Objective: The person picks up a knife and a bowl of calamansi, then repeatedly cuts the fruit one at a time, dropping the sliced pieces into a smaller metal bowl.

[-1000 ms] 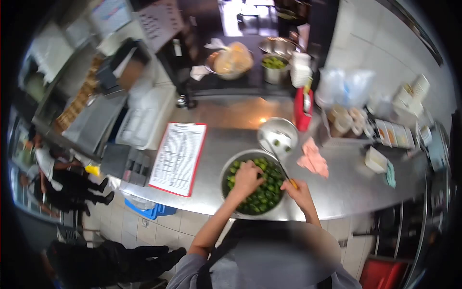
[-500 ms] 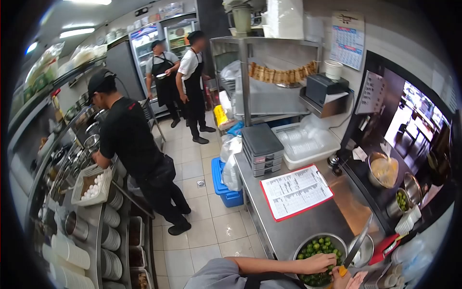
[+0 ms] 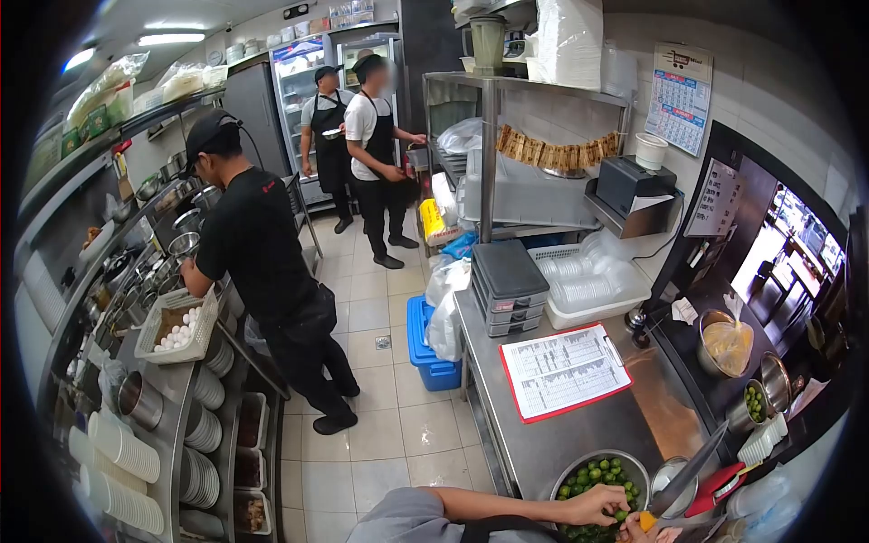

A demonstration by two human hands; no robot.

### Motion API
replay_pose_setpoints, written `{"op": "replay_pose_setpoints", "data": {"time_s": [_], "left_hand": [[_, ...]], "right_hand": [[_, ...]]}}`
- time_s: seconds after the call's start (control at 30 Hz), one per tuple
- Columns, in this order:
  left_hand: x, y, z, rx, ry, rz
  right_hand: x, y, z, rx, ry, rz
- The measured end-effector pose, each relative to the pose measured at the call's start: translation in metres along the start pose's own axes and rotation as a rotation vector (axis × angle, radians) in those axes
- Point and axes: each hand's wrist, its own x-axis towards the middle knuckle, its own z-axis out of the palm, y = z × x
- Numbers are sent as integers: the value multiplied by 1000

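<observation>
A metal bowl (image 3: pixel 641 468) of small green limes (image 3: pixel 588 472) stands at the front of the steel counter. Over the bowl is my left hand (image 3: pixel 596 505), its fingers pinched on a lime (image 3: pixel 621 515). My right hand (image 3: pixel 637 532), partly cut off by the lower edge, grips the yellow handle of a knife (image 3: pixel 688 474). The long blade points up and to the right, and the handle end is close to my left fingertips. Behind the blade sits a smaller metal bowl (image 3: pixel 667 469), partly hidden.
A red clipboard (image 3: pixel 566 371) with printed sheets lies on the counter, near grey drawers (image 3: pixel 509 288) and a white basket (image 3: pixel 593 294) of plastic lids. A co-worker in black (image 3: pixel 262 262) stands at the left shelf by an egg basket (image 3: pixel 176 330). Two people stand near the fridges.
My view has shifted slightly. My left hand has closed on a lime nearer the knife handle. The person in white by the rack has turned and reached toward it.
</observation>
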Motion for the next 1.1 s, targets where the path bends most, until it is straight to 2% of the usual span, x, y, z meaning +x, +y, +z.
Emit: {"op": "replay_pose_setpoints", "data": {"time_s": [0.4,0.53,0.73,0.8,0.83,0.93,0.97,1.03,1.07,1.1], "left_hand": [[-6,3,5,-27,64,23],[-7,6,5,-48,104,35],[-4,5,3,-12,60,28],[-5,1,2,182,-15,0],[-6,-1,1,279,-54,-14],[-9,-5,2,425,-46,35],[-9,-5,3,440,-45,31],[-10,-6,5,470,-44,21],[-10,-11,7,527,-27,68],[-10,-19,11,584,-10,114]], "right_hand": [[-23,-30,29,288,-1,98],[-19,-24,23,216,-7,73],[-6,-8,8,-145,92,-14],[-5,-2,7,-324,170,-2],[-4,1,7,-412,150,-149],[6,20,4,-768,217,-301],[5,18,10,-726,213,-303],[14,42,2,-870,300,-455],[16,46,3,-940,344,-531],[17,49,2,-953,364,-511]]}}
